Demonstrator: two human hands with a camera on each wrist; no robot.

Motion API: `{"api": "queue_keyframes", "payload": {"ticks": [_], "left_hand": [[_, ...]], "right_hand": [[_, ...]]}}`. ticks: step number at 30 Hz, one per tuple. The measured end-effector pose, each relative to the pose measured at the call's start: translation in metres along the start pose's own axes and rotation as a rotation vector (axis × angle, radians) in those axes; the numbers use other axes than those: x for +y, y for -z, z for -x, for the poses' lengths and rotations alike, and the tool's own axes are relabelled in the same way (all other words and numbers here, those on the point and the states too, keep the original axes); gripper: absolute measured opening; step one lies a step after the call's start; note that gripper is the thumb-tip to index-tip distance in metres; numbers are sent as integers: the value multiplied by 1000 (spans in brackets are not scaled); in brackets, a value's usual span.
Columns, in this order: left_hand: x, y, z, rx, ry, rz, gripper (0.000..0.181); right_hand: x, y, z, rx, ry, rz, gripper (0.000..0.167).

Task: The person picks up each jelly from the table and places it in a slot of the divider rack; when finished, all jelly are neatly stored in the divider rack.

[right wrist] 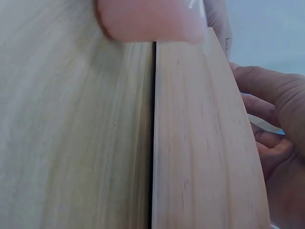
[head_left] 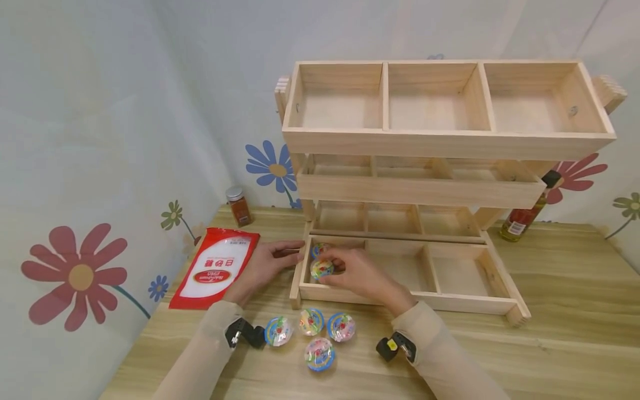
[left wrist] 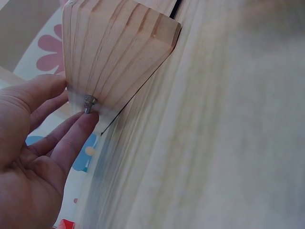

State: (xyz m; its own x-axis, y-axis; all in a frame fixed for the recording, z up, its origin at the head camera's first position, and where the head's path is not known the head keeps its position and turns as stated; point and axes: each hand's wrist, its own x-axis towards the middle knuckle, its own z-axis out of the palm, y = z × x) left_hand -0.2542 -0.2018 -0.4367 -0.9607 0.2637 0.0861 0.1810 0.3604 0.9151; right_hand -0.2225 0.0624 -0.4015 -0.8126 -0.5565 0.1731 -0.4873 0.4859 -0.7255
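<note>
My right hand (head_left: 362,275) pinches a jelly cup (head_left: 321,270) with a colourful foil lid, inside the left compartment of the wooden rack's bottom tray (head_left: 340,293). Behind it in that compartment sits a second jelly cup (head_left: 318,250), partly hidden by the fingers. With fairly straight fingers, my left hand (left wrist: 35,143) touches the rack's side post (left wrist: 119,52) beside a metal bolt (left wrist: 89,102). Several more jelly cups (head_left: 320,354) lie on the table in front of the rack, between the forearms. In the right wrist view the rack's front board (right wrist: 200,133) hides the held cup.
A red and white bag (head_left: 215,269) lies left of the rack, a spice jar (head_left: 238,206) behind it. The rack's upper trays (head_left: 445,144) overhang the bottom one. A dark-capped bottle (head_left: 522,218) stands at the right rear.
</note>
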Motion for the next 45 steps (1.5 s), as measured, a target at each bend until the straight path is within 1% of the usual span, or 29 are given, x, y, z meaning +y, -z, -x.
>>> {"api": "queue_keyframes", "payload": {"ticks": [7,12,18,32,36,42,45], "left_hand": [[-1,0,0,0,1,2,39],[-1,0,0,2,6,-4,39],[0,0,0,5,-3,-8,39],[0,0,2,7,9,-4,40],[0,0,3,12,17,-9,40],[1,-1,1,-3,-3,3,40],[1,-1,1,1,-5,8,40]], "right_hand": [[4,-3,-2,-9,-4,-2,42],[8,-4,-3,-12,-7,-21,41],[9,-3,-4,-23,-1,-43,41],[7,-5,-5,-36,4,30,38],[7,-6,-6,-44,11,33,37],[9,-5,-5,-40,37,53,35],[8,-5,-6,-42,44,71,35]]}}
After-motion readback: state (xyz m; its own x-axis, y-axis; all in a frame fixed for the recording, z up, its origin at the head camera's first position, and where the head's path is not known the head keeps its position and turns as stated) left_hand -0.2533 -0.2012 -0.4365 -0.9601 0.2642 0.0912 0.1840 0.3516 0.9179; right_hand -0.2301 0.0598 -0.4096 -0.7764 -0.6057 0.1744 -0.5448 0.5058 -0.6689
